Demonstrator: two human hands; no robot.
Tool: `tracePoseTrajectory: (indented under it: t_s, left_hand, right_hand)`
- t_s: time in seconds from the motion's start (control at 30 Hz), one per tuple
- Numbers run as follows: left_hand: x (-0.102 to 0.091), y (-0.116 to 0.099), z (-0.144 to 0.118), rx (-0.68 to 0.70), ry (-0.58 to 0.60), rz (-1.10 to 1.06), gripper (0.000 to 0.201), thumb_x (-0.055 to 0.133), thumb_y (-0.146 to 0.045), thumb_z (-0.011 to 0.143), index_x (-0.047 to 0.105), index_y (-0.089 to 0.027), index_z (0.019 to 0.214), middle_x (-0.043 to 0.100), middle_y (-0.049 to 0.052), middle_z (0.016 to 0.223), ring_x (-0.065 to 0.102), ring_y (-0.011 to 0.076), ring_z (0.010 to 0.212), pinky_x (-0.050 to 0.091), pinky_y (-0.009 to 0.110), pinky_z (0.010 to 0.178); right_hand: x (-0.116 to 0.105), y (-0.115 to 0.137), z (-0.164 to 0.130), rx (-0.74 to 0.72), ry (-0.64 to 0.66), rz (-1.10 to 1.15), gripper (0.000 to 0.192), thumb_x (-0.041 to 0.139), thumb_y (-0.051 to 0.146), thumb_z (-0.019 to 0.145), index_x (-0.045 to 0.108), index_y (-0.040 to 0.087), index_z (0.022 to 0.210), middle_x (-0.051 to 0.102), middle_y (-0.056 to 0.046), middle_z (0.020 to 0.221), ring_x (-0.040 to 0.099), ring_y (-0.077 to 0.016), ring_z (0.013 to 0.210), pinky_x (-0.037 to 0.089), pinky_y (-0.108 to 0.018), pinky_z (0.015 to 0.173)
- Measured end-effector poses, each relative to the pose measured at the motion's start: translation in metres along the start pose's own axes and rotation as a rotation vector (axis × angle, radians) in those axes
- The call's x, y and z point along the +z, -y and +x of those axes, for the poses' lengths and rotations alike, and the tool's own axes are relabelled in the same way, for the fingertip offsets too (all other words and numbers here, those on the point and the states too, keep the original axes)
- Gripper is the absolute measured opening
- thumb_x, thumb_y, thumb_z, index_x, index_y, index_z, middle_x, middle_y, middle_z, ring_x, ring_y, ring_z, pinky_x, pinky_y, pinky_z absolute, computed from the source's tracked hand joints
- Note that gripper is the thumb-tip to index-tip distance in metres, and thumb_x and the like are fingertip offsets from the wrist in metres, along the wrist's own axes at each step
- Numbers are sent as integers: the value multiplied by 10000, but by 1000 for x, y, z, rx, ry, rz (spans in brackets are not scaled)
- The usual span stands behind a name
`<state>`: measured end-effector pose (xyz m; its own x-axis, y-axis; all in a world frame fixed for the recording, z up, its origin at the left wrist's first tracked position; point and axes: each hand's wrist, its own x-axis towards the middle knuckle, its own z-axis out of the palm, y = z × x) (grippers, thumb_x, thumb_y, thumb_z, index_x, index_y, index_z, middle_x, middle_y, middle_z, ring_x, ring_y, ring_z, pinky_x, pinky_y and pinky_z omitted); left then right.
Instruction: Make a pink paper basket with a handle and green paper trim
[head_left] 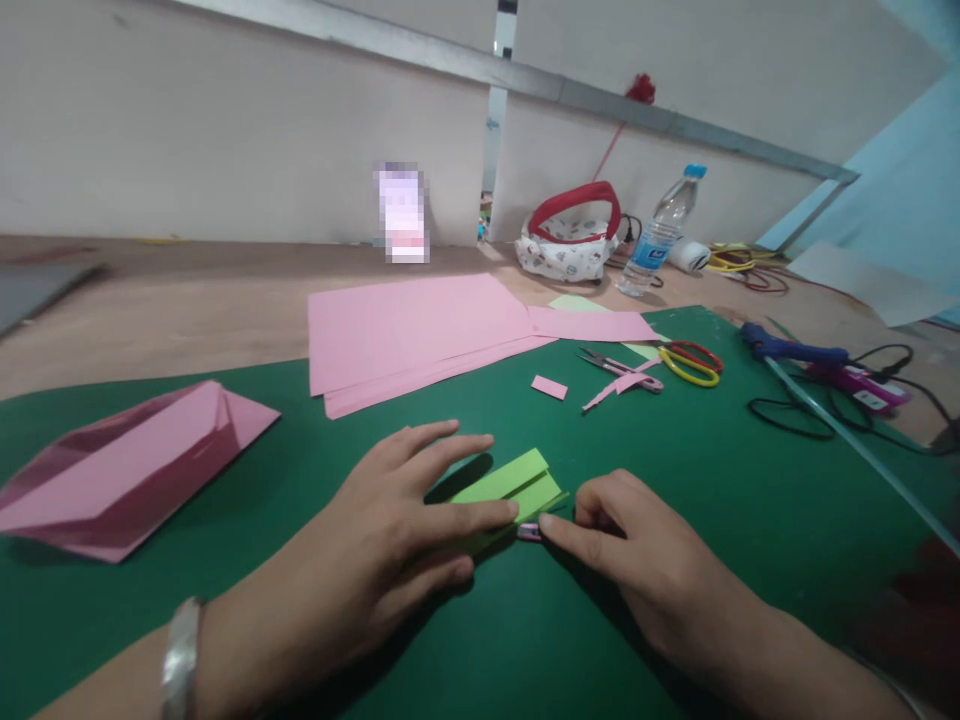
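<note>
Far left, a folded pink paper box (127,470) lies on the green mat (750,500). Your left hand (397,530) presses flat, fingers spread, on the near-centre green folded paper (510,482), hiding its left part. Your right hand (622,540) pinches its right edge over a small, unclear pink object (529,532).

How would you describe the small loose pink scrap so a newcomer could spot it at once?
Start at the green mat, then find the stack of pink sheets at its far edge. Just right of the stack's near corner lies the small pink scrap, alone, a flat little rectangle, unlike the curled pink strip by the scissors.
</note>
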<state>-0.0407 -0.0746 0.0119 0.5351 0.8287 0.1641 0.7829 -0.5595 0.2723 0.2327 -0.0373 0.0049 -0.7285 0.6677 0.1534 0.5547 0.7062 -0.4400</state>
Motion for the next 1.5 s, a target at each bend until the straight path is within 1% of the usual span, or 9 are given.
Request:
tracePoseTrajectory:
  t_s: [0.13, 0.27, 0.5, 0.67, 0.77, 0.87, 1.13, 1.3, 1.5]
  left_hand:
    - [13, 2, -5, -32, 14, 48, 515, 467, -339, 952, 318, -608, 1365, 344, -88, 1532, 296, 355, 1379, 363, 712, 1002]
    - [12, 0, -3, -48, 55, 28, 497, 489, -393, 943, 322, -620, 1352, 353, -102, 1537, 307, 372, 1384, 348, 717, 1006]
    - [10, -9, 3, -141, -31, -31, 382, 567, -347, 913, 542, -592, 1204, 488, -95, 1445, 361, 342, 1362, 308, 680, 1046]
    - [11, -7, 3, -118, -39, -40, 379, 565, -347, 910, 548, -567, 1219, 495, -73, 1440, 379, 361, 1344, 297, 691, 1040]
    - [11, -7, 3, -124, -21, -50, 372, 558, -357, 913, 545, -576, 1213, 500, -80, 1436, 386, 358, 1340, 313, 693, 1027]
    - [11, -8, 4, -152, -52, -66, 357, 563, -362, 910, 559, -574, 1196, 512, -92, 1424, 379, 345, 1348, 299, 685, 1045]
    - [9, -5, 3, -109, 13, -26, 372, 498, -403, 935, 496, -584, 1259, 487, -74, 1451, 388, 363, 1344, 340, 716, 1001]
    - [8, -5, 4, -97, 4, -37, 351, 508, -395, 932, 530, -567, 1237, 506, -67, 1436, 409, 364, 1329, 345, 712, 1000]
    - [11, -5, 3, -98, -28, -52, 350, 536, -378, 919, 551, -566, 1214, 513, -69, 1425, 407, 372, 1326, 335, 707, 1005]
  right_hand:
    - [0, -1, -1, -73, 6, -49, 302, 463, 240, 971, 574, 266, 1251, 516, -41, 850, 472, -190, 764, 387, -310, 639]
    - [-3, -1, 0, -157, -3, -56, 350, 441, 177, 969, 560, 256, 1289, 490, -45, 851, 465, -182, 765, 389, -307, 646]
    - [-7, 2, 2, -168, -3, -80, 339, 437, 213, 981, 557, 266, 1294, 483, -39, 842, 450, -176, 755, 386, -309, 640]
    - [-8, -1, 2, -146, 43, -63, 334, 435, 230, 983, 576, 248, 1285, 504, -48, 853, 468, -183, 769, 388, -313, 648]
    - [-9, -1, 1, -162, 38, -44, 338, 412, 232, 994, 584, 234, 1284, 505, -49, 843, 474, -180, 768, 393, -317, 664]
    - [-7, 0, 1, -139, 30, -35, 326, 421, 261, 995, 598, 250, 1268, 511, -46, 838, 481, -179, 762, 397, -314, 663]
    - [7, 0, 2, 79, 10, 46, 235, 479, 421, 963, 638, 255, 1011, 554, -31, 799, 486, -182, 702, 416, -302, 599]
    - [1, 3, 2, 73, 30, 42, 266, 473, 441, 963, 648, 243, 996, 575, -38, 809, 509, -190, 734, 425, -307, 610]
    - [-6, 1, 1, -11, 45, 4, 267, 431, 361, 992, 655, 264, 1100, 571, -38, 824, 518, -181, 761, 423, -310, 653]
